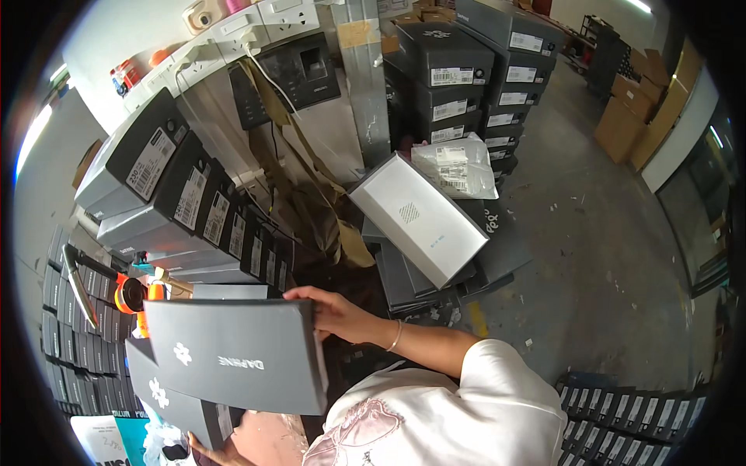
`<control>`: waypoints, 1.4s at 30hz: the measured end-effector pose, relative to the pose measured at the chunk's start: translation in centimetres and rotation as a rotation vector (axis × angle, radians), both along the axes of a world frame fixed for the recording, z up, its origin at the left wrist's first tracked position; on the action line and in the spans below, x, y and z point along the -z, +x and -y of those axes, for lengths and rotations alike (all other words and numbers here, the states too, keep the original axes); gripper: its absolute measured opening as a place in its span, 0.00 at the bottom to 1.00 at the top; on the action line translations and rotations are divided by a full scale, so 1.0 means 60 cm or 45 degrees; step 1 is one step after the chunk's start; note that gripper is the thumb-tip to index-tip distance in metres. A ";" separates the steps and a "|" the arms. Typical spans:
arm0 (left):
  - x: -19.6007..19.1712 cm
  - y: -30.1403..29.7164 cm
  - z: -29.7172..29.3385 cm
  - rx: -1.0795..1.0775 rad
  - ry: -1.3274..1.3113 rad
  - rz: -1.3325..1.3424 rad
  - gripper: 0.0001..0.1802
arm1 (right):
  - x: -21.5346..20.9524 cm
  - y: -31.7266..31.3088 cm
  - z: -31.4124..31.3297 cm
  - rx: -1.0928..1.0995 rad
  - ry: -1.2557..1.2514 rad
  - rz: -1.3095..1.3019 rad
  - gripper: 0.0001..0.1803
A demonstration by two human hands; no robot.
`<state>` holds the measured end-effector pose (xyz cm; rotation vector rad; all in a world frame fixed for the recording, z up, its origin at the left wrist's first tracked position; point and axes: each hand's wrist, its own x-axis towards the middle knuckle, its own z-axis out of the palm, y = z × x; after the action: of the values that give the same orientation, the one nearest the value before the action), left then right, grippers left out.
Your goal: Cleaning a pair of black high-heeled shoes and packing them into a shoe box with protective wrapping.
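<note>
My right hand [338,314] grips the near-right end of a dark grey box [233,349], thumb side up at its corner, while my left hand [210,452] shows only in part at the bottom edge, its fingers at the low corner of a second grey box [172,408]; whether they bear any weight there, I cannot tell. The first box sits in front of me, overlapping the second, and I can't make out whether the two touch. I see only my right hand on it, at one end, so a loose pinch could let the far end dip or skid off. Swinging that end left could knock the orange tape dispenser [132,295] just beyond it, and pushing it forward could nudge the tall stack of boxes [132,151], which might topple if its upper ones sit unevenly. Squeezing hard could dent the thin-looking end wall. As for looks, the box is matt charcoal, long and flat-faced, with a white flower mark toward its left and a line of pale lettering beside that. Its edges look straight and uncrushed. From this angle I can't say whether it is a whole box or only a lid.
</note>
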<state>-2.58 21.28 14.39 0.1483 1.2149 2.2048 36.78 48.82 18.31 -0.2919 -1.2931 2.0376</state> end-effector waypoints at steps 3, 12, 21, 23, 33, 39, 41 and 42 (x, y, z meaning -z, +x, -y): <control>0.008 0.012 -0.069 0.054 -0.058 0.023 0.29 | -0.016 -0.049 -0.015 0.102 -0.163 -0.151 0.30; 0.106 0.117 -0.322 0.253 -0.366 0.090 0.35 | -0.002 -0.186 -0.075 0.195 -0.168 0.000 0.26; 0.011 0.084 -0.355 0.166 -0.379 -0.242 0.53 | 0.154 -0.282 -0.183 0.496 0.257 0.384 0.21; -0.017 0.065 -0.352 0.209 -0.415 -0.192 0.58 | 0.149 -0.300 -0.192 0.506 0.409 0.487 0.22; -0.128 0.171 0.115 -0.680 -1.089 -1.378 0.27 | 0.132 -0.270 0.126 -0.624 0.367 0.548 0.09; -0.327 0.327 0.574 -1.859 -2.416 -1.181 0.17 | 0.075 -0.426 0.392 -1.489 0.423 0.336 0.18; -0.316 0.359 0.745 -1.487 -2.706 -0.670 0.21 | 0.014 -0.459 0.514 -1.727 0.546 0.121 0.26; -0.320 0.359 0.760 -1.473 -2.764 -0.691 0.22 | -0.015 -0.475 0.573 -1.785 0.620 -0.005 0.31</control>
<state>18.95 -24.34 33.60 -1.0513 3.6422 0.0017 8.29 14.45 19.19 1.1525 -2.2519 2.5385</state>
